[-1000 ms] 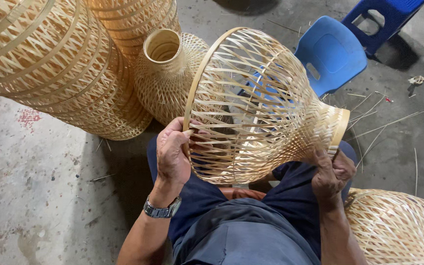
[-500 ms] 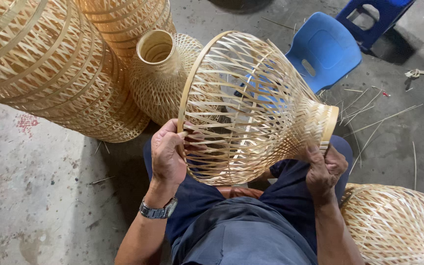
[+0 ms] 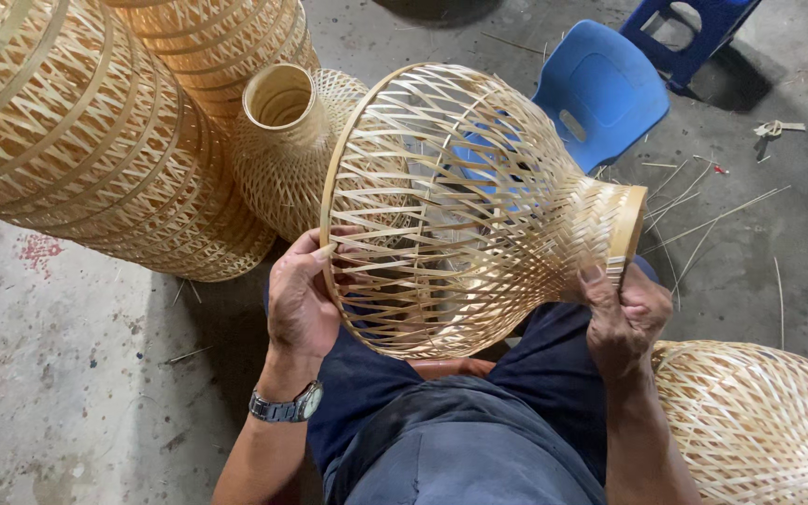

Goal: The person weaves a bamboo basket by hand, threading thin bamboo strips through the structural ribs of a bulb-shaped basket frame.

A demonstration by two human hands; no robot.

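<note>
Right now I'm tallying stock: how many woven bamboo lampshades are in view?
5: one held across the lap, a small-necked one behind it, two large ones at upper left and top centre, one at lower right. More may lie outside the frame.

Woven lampshade (image 3: pixel 460 215) tilted slightly flatter

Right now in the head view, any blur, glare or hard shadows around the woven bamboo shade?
Head view: woven bamboo shade is sharp, strips distinct; light is soft and even, no glare; a diffuse shadow lies on the concrete floor beside the left hand; right hand at the neck is crisp; wide-lens bulging at the frame edges.
</note>
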